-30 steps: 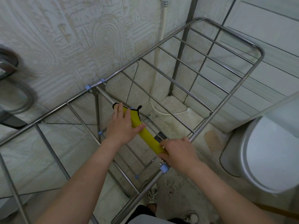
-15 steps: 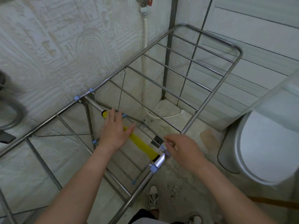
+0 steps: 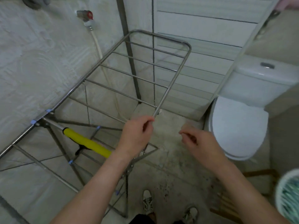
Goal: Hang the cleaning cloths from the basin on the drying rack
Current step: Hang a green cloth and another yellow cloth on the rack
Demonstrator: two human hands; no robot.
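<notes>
The yellow cloth lay draped along a low bar of the drying rack, on the left side, and a black edge of it hung down beneath the bar. Its lower end ran out of sight behind the left wrist. The left hand was just right of the cloth and apart from it. Its grip was closed round the near end of the rack's right side rail, with the fingers curled over the tube. The right hand hovered beside it over the floor, touching nothing. Its grip was slack and empty, the fingers loosely bent.

The rack's raised wing reached away toward the corner of the room, its thin cross bars bare. A pale hose dropped from a red-handled valve on the textured wall behind the rack. A white toilet stood to the right with its lid down. Two shoes showed at the bottom edge. At the lower right edge sat a round, pale-rimmed thing, green and white inside, too blurred to name.
</notes>
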